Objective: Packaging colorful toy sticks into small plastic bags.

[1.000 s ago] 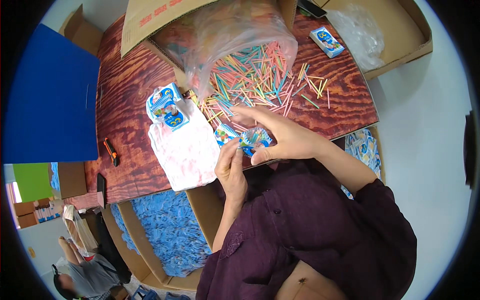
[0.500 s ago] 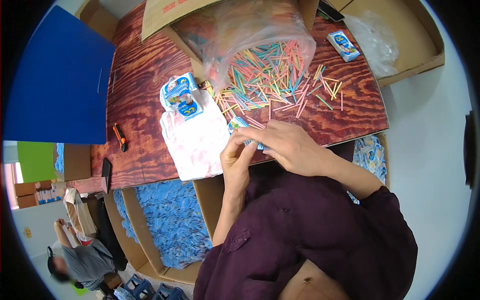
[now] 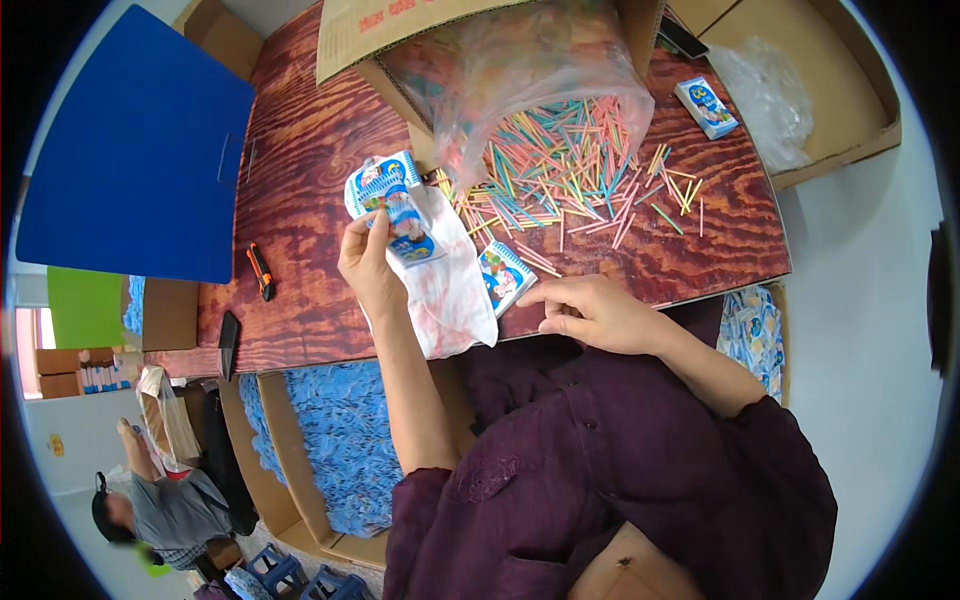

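My left hand (image 3: 370,262) reaches to a white cloth (image 3: 455,290), its thumb and finger pinched at the edge of a flat blue-and-white packet (image 3: 410,228). Another such packet (image 3: 388,172) lies under or behind it on the cloth. My right hand (image 3: 592,315) hovers by the table's front edge, holding nothing, its fingers loosely bent and apart. Just off its fingertips a blue-and-white packet (image 3: 503,274) rests against the cloth's right side. Beyond it, thin pink, yellow and teal sticks (image 3: 570,160) spill from a clear plastic bag (image 3: 470,110) inside a tipped cardboard box (image 3: 360,45).
An orange utility knife (image 3: 260,272) and a dark phone-like object (image 3: 229,345) lie at left, near a blue board (image 3: 135,150). A small box (image 3: 706,108) sits far right. Below the table, a carton holds blue pieces (image 3: 335,440). A person (image 3: 180,510) works at lower left.
My hands have parted. The left has moved left to the packets on the cloth; the right has drawn back slightly. The packet formerly between them now lies uncovered beside the cloth.
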Demonstrator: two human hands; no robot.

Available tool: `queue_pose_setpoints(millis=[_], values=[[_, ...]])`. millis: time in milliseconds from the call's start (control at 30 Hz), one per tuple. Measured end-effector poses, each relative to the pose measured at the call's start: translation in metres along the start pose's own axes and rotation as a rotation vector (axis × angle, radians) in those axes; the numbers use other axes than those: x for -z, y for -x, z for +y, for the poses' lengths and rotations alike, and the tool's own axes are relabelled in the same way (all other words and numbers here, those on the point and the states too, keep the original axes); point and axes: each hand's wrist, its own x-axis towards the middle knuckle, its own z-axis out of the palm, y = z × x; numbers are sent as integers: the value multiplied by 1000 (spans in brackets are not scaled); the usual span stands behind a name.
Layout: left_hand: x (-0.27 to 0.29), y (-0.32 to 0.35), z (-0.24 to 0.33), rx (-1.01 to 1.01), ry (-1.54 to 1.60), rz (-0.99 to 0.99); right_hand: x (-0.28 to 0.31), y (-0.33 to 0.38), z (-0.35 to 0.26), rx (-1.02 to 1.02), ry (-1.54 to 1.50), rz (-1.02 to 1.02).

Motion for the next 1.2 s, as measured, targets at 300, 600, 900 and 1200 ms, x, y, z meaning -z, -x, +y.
queue_pose_setpoints(millis=[300,600,900,1200], values=[[0,-35,-40,-406,-724,273,2,-3,2,-56,-2,-54],[-19,23,-18,-558,-899,95,10,6,15,-58,-53,53],[-16,96,-25,-340,-1137,-507,3,0,15,-33,21,-9],[-19,94,-26,-373,-1069,-502,-5,12,26,-61,6,2]])
